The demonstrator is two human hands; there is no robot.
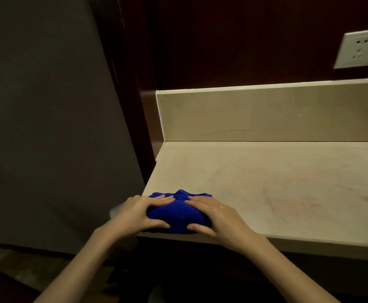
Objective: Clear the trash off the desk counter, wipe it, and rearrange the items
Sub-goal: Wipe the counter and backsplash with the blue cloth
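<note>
A bunched blue cloth (177, 212) lies at the near left corner of the beige stone counter (277, 184). My left hand (139, 212) holds its left side, fingers laid over the top and thumb under the near edge. My right hand (216, 215) grips the right side the same way, fingers on top and thumb at the front. The cloth bulges up between the two hands.
A low beige backsplash (266, 114) runs along the counter's back and left end. A white wall socket (359, 49) sits on the dark wood wall at the upper right. A grey panel (47, 117) stands to the left of the counter. Faint reddish streaks mark the counter's right part.
</note>
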